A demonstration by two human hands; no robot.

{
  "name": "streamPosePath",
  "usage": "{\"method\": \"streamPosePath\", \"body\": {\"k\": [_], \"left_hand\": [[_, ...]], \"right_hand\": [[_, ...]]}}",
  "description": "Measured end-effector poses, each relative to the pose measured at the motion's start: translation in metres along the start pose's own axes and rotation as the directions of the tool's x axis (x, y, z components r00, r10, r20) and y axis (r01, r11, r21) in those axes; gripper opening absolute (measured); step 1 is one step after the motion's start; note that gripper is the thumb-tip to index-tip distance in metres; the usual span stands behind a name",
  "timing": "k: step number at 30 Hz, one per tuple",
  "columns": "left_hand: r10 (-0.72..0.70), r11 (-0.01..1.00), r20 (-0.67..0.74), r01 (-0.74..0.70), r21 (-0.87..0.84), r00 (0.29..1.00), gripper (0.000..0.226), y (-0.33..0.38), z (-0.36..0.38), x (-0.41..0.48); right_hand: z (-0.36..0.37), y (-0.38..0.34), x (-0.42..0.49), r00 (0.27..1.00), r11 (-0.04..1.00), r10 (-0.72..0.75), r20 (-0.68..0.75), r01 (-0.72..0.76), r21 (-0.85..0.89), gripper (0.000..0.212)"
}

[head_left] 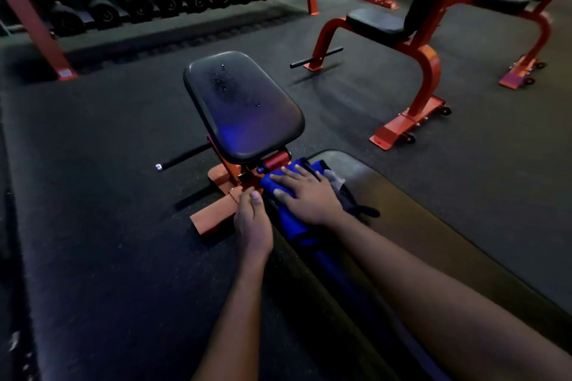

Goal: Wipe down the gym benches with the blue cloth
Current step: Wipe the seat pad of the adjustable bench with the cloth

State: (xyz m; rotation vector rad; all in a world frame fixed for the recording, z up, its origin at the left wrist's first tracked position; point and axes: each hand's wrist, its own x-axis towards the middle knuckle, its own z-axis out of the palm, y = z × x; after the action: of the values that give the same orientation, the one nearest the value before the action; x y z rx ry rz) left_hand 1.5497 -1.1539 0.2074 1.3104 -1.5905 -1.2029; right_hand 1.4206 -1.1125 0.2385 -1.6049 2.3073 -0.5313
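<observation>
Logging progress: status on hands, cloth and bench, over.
Right hand flat on cloth. Left hand at back pad edge, grip unclear. Droplets on seat. Grey item by cloth, unidentified.

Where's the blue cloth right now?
In the head view, the blue cloth lies lower centre on the long black bench pad, under the flat right hand, at the pad's end nearest the black seat pad.

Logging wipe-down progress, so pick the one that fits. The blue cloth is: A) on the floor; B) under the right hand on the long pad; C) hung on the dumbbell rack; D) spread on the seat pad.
B: the right hand lies flat on the blue cloth at the long pad's end; the seat pad bears only droplets.
</observation>
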Motion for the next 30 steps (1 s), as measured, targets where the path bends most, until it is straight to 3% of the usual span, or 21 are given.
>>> {"method": "streamPosePath", "body": {"k": [1,3,5,7,8,10,12,16,18,23,27,30], "left_hand": [[0.063,0.997,-0.07,-0.06,0.048,0.996,0.037,0.01,0.006,-0.003],[0.13,0.962,-0.156,-0.087,0.259,0.979,0.033,0.033,0.019,-0.012],[0.061,0.858,-0.111,0.005,0.514,0.992,0.039,0.055,0.04,-0.018],[-0.086,0.771,0.031,0.047,0.636,0.996,0.056,0.074,0.065,-0.019],[-0.151,0.743,0.099,0.046,0.668,0.984,0.066,0.078,0.077,-0.019],[-0.194,0.668,0.162,0.01,0.744,0.968,0.081,0.073,0.092,-0.015],[-0.133,0.606,0.161,-0.049,0.794,0.978,0.081,0.059,0.09,-0.017],[0.073,0.624,0.097,-0.121,0.772,0.993,0.069,0.031,0.069,-0.055],[0.079,0.651,0.094,-0.123,0.749,0.992,0.069,0.026,0.067,-0.058],[-0.045,0.597,0.22,-0.15,0.788,0.975,0.076,0.039,0.069,0.013],[0.164,0.558,0.243,-0.292,0.776,0.956,0.07,0.028,0.068,-0.028],[0.315,0.536,0.373,-0.487,0.689,0.873,0.069,0.015,0.052,-0.064]], "right_hand": [[-0.012,0.011,-0.009,0.998,0.979,0.018,-0.065,-0.004,0.206,0.035],[-0.041,0.044,-0.022,0.924,0.898,0.249,-0.291,-0.108,0.426,0.024],[-0.069,0.088,-0.034,0.773,0.831,0.545,-0.326,-0.446,0.332,0.029],[-0.079,0.126,-0.048,0.635,0.65,0.758,-0.148,-0.751,0.111,0.049],[-0.08,0.139,-0.052,0.601,0.603,0.797,-0.054,-0.797,0.039,0.061],[-0.078,0.154,-0.056,0.624,0.624,0.781,0.033,-0.781,-0.007,0.076],[-0.08,0.162,-0.055,0.671,0.674,0.739,0.067,-0.738,-0.038,0.08],[-0.083,0.171,-0.055,0.711,0.717,0.696,0.104,-0.696,-0.041,0.08],[-0.079,0.174,-0.056,0.731,0.735,0.677,0.086,-0.678,-0.023,0.079],[-0.073,0.177,-0.061,0.768,0.768,0.641,0.008,-0.64,-0.025,0.08],[-0.074,0.178,-0.062,0.775,0.775,0.632,-0.008,-0.632,-0.006,0.078],[-0.074,0.177,-0.063,0.776,0.776,0.63,-0.005,-0.63,-0.014,0.077]]}}
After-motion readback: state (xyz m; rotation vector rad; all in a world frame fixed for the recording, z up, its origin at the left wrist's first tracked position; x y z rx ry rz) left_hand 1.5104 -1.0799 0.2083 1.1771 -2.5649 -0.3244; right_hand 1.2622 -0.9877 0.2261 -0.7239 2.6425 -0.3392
